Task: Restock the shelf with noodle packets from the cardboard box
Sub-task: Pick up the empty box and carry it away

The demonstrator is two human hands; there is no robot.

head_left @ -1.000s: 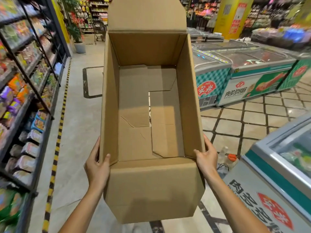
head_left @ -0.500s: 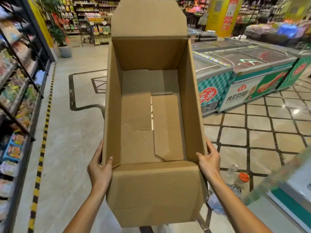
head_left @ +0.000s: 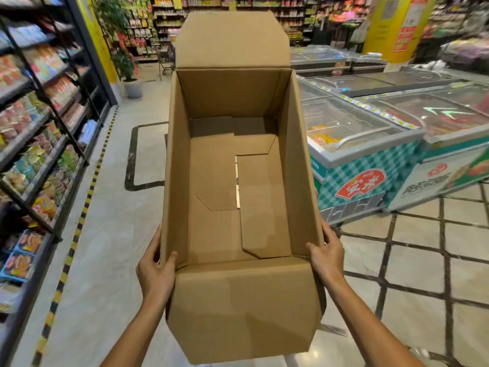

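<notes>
Cardboard box, open and bare inside, is held up in the aisle; shelf of packets on the left, chest freezers on the right, logo unreadable. Left hand and right hand grip its near corners. View has swung leftward.

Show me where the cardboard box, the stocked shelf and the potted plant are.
cardboard box (head_left: 238, 197): head view, on its bare inside floor.
stocked shelf (head_left: 39, 165): head view, on a shelf edge at left.
potted plant (head_left: 133, 87): head view, on its pot.
</notes>
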